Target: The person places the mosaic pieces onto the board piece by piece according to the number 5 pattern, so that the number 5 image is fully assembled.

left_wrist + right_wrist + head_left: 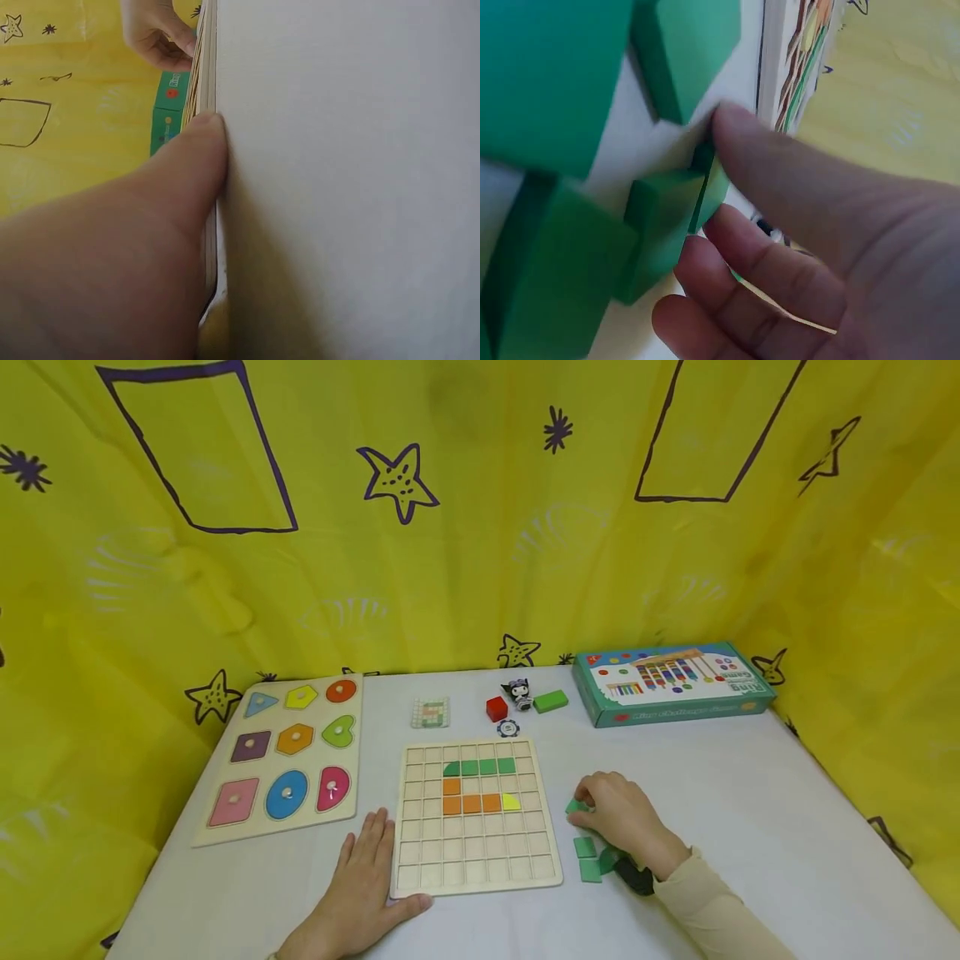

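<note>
While the left hand (pixel 360 878), thumb spread from its fingers, braces the left of the grid board (pixel 477 847), a nudge could jostle its laid tiles (pixel 471 804), and right of the board, the right hand (pixel 624 814), pinching a green tile (pixel 575 807), might knock the loose tiles (pixel 584 847).

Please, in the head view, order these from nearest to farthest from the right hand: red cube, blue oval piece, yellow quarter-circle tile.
1. Yellow quarter-circle tile, right side of the grid board.
2. Red cube, beyond the grid board.
3. Blue oval piece, on the shape board, left.
</note>
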